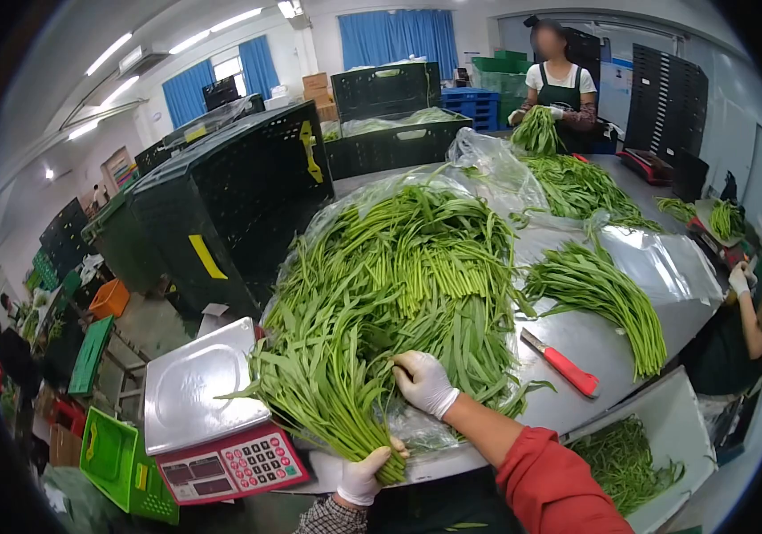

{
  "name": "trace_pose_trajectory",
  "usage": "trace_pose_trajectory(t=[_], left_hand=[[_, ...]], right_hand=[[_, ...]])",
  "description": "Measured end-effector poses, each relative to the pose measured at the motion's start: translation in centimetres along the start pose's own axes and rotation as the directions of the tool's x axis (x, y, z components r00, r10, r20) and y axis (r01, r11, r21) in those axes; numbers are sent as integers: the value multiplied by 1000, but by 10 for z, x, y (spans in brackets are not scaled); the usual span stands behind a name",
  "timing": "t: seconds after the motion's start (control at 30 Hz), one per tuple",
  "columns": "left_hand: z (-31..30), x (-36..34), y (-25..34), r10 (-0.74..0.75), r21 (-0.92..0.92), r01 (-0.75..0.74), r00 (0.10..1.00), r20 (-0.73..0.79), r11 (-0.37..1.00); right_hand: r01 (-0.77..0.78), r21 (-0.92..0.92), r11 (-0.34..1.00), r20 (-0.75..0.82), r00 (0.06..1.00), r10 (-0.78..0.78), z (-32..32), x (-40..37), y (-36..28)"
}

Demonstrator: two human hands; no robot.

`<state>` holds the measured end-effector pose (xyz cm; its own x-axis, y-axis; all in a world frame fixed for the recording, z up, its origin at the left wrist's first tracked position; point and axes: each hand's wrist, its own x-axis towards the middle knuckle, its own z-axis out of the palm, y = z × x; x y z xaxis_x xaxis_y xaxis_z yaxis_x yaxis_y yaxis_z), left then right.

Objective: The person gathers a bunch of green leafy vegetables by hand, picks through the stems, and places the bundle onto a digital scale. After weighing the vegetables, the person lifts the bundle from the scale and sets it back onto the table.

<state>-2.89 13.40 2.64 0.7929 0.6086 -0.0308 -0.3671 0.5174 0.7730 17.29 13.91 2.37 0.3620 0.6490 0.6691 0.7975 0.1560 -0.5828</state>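
Note:
My left hand [365,475], in a white glove, is wrapped round the stem ends of a bunch of water spinach [332,414] at the table's front edge. The bunch's leaves spread up and left, toward the scale's plate. My right hand [426,384], also gloved, lies at the bunch's right side with its fingers curled into the greens; the fingertips are partly hidden by leaves. Behind both hands rises a large pile of water spinach [452,258] on clear plastic. To the right rests a separate bunch of water spinach [608,298], stems toward me.
A red-handled knife [568,367] lies right of the pile. The digital scale [221,463] stands at left, beside a dark crate [229,205]. Below the table's right edge is a white bin [697,436] with loose greens. Across the table, a person [559,89] holds greens; another person's gloved hand [740,278] is at right.

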Motion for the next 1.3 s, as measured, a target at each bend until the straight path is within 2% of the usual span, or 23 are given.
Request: trace_pose_trajectory(t=[0.3, 0.4, 1.03, 1.3], left_hand=[[2, 1, 0, -4, -38, 4, 1000, 4, 999], [0, 2, -3, 9, 11, -9, 1000, -27, 1000], [-4, 2, -4, -5, 17, 6, 1000, -22, 1000], [1, 1, -2, -17, 21, 17, 999, -34, 1000]], right_hand=[[22, -33, 999, -19, 1000, -23, 0, -2, 1], [25, -31, 999, -18, 1000, -25, 0, -2, 2], [3, -19, 1000, 17, 1000, -3, -1, -2, 1], [37, -2, 999, -31, 999, -37, -1, -1, 0]])
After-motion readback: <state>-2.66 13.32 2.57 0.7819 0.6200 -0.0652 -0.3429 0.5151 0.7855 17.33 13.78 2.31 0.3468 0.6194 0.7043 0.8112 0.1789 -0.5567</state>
